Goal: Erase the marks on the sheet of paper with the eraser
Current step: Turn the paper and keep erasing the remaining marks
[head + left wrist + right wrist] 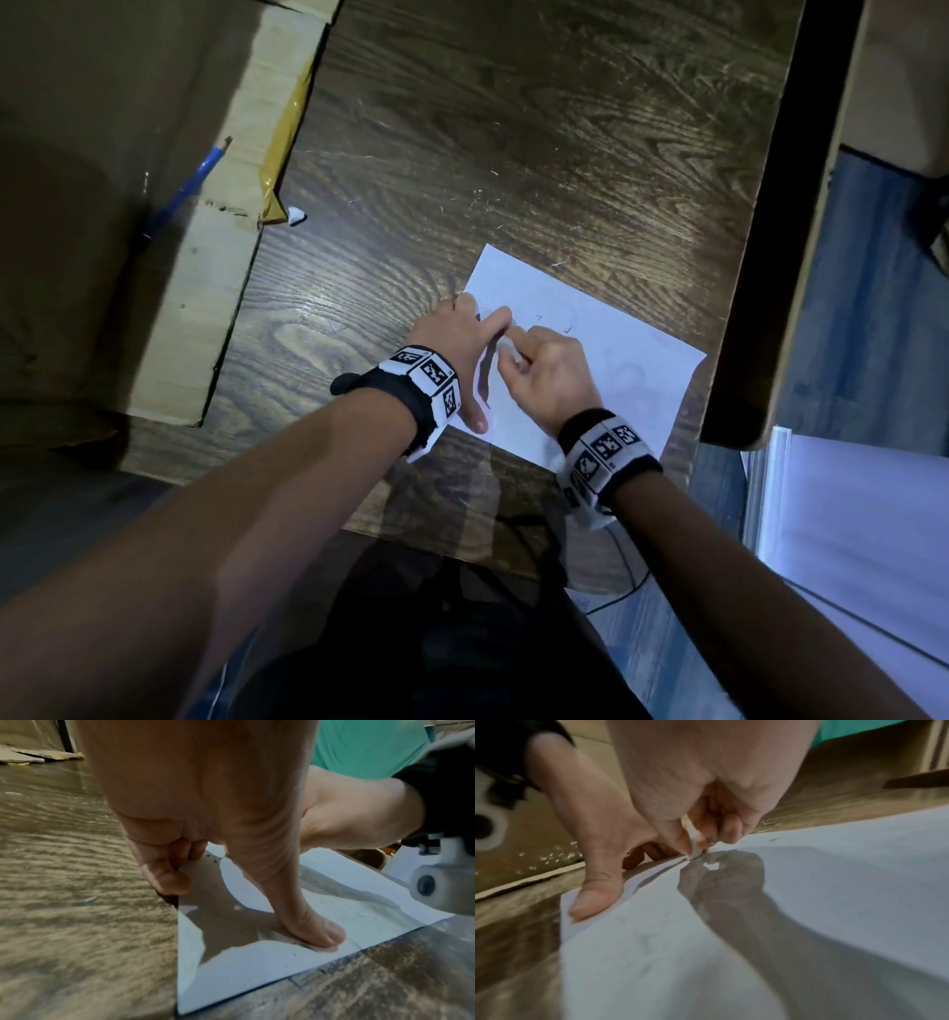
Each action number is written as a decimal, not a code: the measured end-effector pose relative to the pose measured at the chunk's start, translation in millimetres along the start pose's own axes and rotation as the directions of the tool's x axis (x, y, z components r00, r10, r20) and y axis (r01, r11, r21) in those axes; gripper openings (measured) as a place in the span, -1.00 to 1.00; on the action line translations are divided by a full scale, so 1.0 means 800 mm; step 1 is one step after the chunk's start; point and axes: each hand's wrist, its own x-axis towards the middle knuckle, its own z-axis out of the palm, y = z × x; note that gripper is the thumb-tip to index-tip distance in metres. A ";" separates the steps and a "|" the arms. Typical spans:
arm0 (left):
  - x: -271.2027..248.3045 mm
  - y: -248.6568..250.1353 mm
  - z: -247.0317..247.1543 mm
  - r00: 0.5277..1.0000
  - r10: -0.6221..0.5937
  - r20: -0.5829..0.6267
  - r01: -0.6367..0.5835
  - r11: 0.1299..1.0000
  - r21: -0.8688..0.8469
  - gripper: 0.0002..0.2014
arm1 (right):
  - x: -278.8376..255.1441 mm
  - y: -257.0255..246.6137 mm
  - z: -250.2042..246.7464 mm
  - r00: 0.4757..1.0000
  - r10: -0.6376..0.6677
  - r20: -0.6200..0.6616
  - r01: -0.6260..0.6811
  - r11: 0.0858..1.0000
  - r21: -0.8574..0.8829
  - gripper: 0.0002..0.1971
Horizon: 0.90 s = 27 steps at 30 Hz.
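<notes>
No readable writing shows — only faint pencil marks [552, 325] on the sheet of paper [616, 360], which lies near the right edge of the wooden table [513, 128], with bare tabletop beyond it. The left hand [459, 342] presses the sheet's left edge, fingers spread flat. Beside it, the right hand [547, 370] pinches a white eraser [695, 846] — its tip touches the paper.

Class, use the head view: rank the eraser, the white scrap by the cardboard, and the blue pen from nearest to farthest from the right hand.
1. Eraser: pinched in the right hand itself, on the paper.
2. White scrap: up and left on the table, beside the cardboard edge.
3. Blue pen: farther left, on the cardboard.
</notes>
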 end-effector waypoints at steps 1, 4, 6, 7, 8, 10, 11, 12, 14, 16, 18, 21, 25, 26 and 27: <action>0.000 0.000 0.001 1.000 0.000 -0.003 0.000 1.000 -0.003 0.12 | -0.004 -0.004 0.005 0.999 0.041 -0.010 -0.041 0.999 0.010 -0.80; 0.001 0.002 0.002 0.999 -0.024 -0.028 0.025 1.000 0.010 -0.01 | -0.043 -0.031 0.014 0.992 -0.034 0.125 0.027 0.998 0.062 -0.77; 0.002 0.001 0.003 0.999 -0.022 -0.028 0.023 1.000 0.020 -0.01 | -0.043 -0.025 0.004 0.975 -0.091 0.205 0.078 0.995 0.068 -0.84; 0.002 0.000 0.003 1.000 -0.016 -0.011 0.016 1.000 0.017 0.05 | -0.030 -0.019 -0.002 0.977 -0.084 0.196 0.077 0.996 0.045 -0.81; 0.002 0.000 0.001 1.000 -0.010 0.005 0.010 1.000 0.012 0.09 | -0.016 -0.012 -0.004 0.987 -0.070 0.143 0.068 0.998 0.019 -0.77; 0.001 0.000 -0.001 1.000 -0.007 0.012 0.007 1.000 0.011 0.13 | 0.002 -0.006 -0.002 1.000 0.002 0.005 -0.002 1.000 0.012 -0.71; 0.001 0.000 -0.001 1.000 -0.010 0.008 0.010 1.000 0.011 0.14 | -0.001 -0.010 0.002 0.999 0.036 -0.024 -0.036 0.999 0.015 -0.68; 0.002 0.001 0.000 1.000 -0.012 0.003 0.012 1.000 0.013 0.14 | -0.012 -0.017 0.007 0.998 0.053 -0.019 -0.053 0.998 0.018 -0.65; 0.002 0.002 0.001 1.000 -0.024 -0.017 0.025 0.999 0.030 0.09 | -0.040 -0.031 0.012 0.998 0.016 0.061 -0.019 0.999 0.044 -0.69; 0.004 0.001 0.002 1.000 -0.019 -0.020 0.020 0.999 0.036 0.10 | -0.042 -0.023 0.003 0.989 -0.055 0.140 0.049 0.998 0.042 -0.75; 0.003 0.001 0.001 1.000 -0.010 -0.004 0.010 0.999 0.045 0.13 | -0.012 -0.005 -0.007 0.994 -0.047 0.095 0.048 0.999 -0.007 -0.71; 0.002 0.002 0.000 1.000 -0.012 -0.003 0.012 0.999 0.045 0.13 | 0.015 0.005 -0.006 0.999 0.034 -0.038 -0.035 0.999 -0.018 -0.73; 0.004 0.003 0.002 0.999 -0.036 -0.028 0.037 0.998 0.047 0.09 | -0.043 -0.025 0.013 0.994 -0.035 0.099 0.028 0.997 0.070 -0.77; 0.004 0.003 0.003 0.999 -0.038 -0.029 0.039 0.998 0.048 0.07 | -0.046 -0.022 0.011 0.989 -0.074 0.128 0.067 0.996 0.060 -0.80; 0.005 0.003 0.003 0.999 -0.034 -0.022 0.035 0.998 0.047 0.08 | -0.037 -0.016 0.005 0.988 -0.082 0.130 0.078 0.996 0.034 -0.79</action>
